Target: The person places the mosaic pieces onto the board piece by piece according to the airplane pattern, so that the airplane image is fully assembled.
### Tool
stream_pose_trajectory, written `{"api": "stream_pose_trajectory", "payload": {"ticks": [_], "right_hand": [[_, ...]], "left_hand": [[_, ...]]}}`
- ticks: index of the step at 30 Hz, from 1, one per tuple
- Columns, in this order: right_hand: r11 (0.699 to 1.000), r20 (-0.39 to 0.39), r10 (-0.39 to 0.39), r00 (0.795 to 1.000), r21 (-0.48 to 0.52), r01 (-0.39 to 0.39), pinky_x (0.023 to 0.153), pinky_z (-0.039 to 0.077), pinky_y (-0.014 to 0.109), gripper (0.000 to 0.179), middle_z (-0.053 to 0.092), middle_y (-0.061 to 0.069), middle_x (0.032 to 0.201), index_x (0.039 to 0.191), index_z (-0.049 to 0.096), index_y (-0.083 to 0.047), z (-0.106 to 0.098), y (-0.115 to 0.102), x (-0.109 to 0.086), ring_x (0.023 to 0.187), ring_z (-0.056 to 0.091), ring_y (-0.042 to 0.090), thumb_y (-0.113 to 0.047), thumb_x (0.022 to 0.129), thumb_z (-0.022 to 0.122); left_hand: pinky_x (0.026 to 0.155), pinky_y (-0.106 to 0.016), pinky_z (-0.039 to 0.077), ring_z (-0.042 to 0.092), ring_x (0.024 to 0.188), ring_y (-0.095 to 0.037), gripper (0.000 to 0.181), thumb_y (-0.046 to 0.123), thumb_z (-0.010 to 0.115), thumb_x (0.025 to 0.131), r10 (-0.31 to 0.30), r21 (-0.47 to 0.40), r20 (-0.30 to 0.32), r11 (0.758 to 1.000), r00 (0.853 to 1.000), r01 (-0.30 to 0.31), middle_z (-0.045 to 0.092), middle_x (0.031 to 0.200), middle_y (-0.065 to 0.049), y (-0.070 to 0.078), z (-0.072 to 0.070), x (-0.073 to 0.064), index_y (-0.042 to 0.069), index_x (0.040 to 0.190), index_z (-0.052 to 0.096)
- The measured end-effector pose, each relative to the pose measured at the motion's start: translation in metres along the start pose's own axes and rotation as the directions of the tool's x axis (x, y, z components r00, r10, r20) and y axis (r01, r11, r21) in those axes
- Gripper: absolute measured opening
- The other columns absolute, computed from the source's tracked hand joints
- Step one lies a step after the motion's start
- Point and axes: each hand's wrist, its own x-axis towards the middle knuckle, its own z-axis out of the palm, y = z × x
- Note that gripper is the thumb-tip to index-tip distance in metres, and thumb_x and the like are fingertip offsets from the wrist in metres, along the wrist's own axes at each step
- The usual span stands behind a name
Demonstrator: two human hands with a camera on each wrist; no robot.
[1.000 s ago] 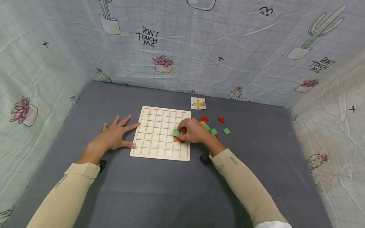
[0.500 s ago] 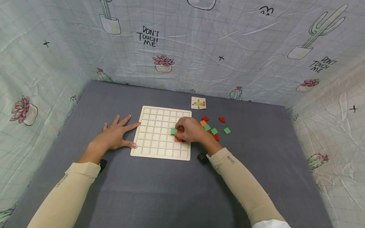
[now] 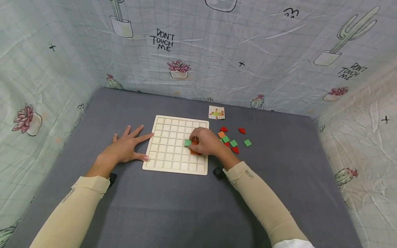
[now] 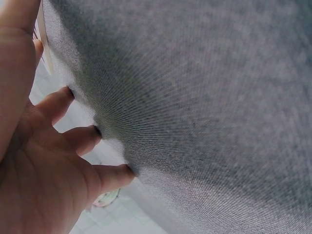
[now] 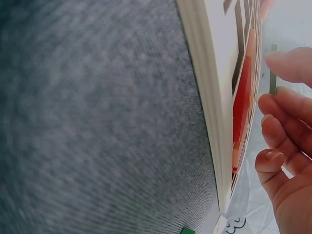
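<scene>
Pinched between thumb and fingertip, the green tile (image 3: 187,143) is held by the right hand (image 3: 205,140) over the right half of the board (image 3: 167,156). Seen from the right wrist, the tile is edge-on, roughly parallel to the board and just clear of its surface, with the other fingers bent beside it. This arm reaches in from the lower right, its beige sleeve (image 3: 255,198) ending at the wrist, and the hand points leftward across the board's right edge. Beneath it, orange tiles (image 3: 194,152) and a red piece (image 5: 241,109) sit on the board, partly hidden by the fingers.

Spread wide and grasping nothing, the left hand (image 3: 124,148) lies palm down at the board's left edge. Its thumb and index finger touch that edge; the remaining three fingers fan out, their tips resting on the grey table (image 3: 173,206). The left forearm slants in from the lower left.

Right of the board lie loose pieces: red (image 3: 242,131), orange (image 3: 221,134) and green (image 3: 247,142). Near its far right corner is a patterned card (image 3: 216,112).
</scene>
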Motion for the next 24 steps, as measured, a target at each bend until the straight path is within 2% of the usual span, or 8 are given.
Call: {"api": "stream_pose_trajectory", "payload": {"ticks": [8,24], "right_hand": [[0.999,-0.013,-0.04,0.999,-0.002,0.04,0.075,0.048,0.031,0.013,0.069,0.007,0.102,0.096,0.078,-0.006,0.002,0.0004,0.0003,0.086,0.056,0.018,-0.018,0.091,0.079],[0.999,0.012,0.02,1.0,0.029,-0.021,0.078,0.05,0.032,0.019,0.07,0.008,0.11,0.103,0.077,-0.005,0.0038,0.0029,0.0032,0.091,0.059,0.02,-0.02,0.092,0.08]], "left_hand": [[0.111,-0.088,0.01,0.001,0.158,-0.06,0.101,0.064,0.077,0.082,0.0,-0.005,0.002,1.0,1.0,0.0,0.008,0.177,-0.017,0.0014,-0.0008,-0.0008,0.034,0.166,0.029],[0.111,-0.088,0.009,0.0,0.157,-0.06,0.102,0.067,0.075,0.081,0.0,-0.009,0.011,1.0,1.0,0.0,0.007,0.177,-0.017,0.0008,-0.0018,-0.0012,0.035,0.166,0.028]]}}
